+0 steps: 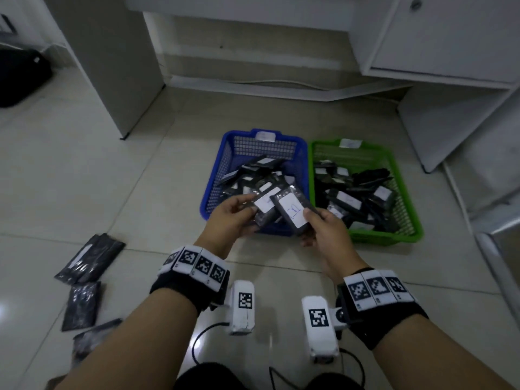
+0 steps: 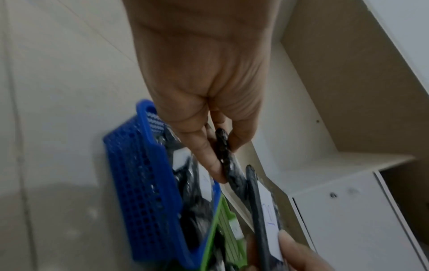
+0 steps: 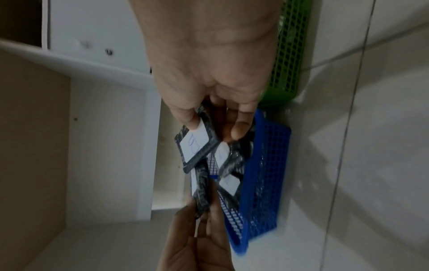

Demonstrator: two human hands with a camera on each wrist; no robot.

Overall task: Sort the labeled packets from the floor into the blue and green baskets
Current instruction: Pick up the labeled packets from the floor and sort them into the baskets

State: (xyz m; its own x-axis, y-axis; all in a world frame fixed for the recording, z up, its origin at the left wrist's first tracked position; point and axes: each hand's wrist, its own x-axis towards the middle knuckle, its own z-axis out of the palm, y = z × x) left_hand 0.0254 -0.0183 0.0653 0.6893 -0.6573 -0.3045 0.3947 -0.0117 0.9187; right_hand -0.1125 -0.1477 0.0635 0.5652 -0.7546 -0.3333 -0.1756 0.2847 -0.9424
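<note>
Head view showed both hands raised over the near edge of the blue basket (image 1: 213, 175), each pinching one dark packet by its near end, thumb on top. The left hand (image 1: 228, 220) held a packet (image 1: 264, 211) with a white label; the right hand (image 1: 326, 232) held the other packet (image 1: 292, 213), whose label seemed to read B. To sort well, read each label before letting go, then drop each packet squarely over its matching basket. The green basket (image 1: 405, 215) sat just right, part filled. More packets (image 1: 90, 257) lay on the floor (image 1: 140, 192) at left.
</note>
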